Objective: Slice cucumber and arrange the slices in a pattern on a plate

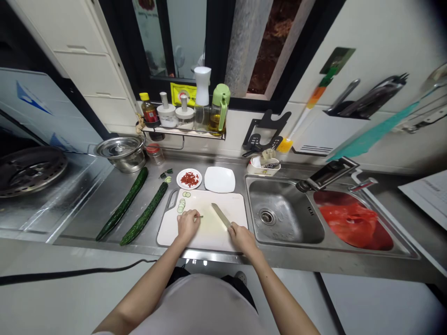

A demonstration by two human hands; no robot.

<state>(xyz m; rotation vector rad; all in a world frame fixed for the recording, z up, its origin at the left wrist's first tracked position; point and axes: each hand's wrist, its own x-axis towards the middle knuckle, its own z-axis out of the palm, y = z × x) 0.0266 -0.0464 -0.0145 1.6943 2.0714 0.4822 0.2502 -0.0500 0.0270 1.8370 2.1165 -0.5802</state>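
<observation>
On the white cutting board (216,239), the right hand (242,238) is closed around the handle of a knife (220,214), its blade pointing far and left. The left hand (188,226), apart from it, curls beside a small green piece (201,217); whether it pinches this, I cannot tell. Pale cucumber slices (181,204) lie at the board's far left; two whole cucumbers (145,214) lie farther left.

Moderate light | steel counter (87,209) glinting | edges stretched | right corners dark
</observation>
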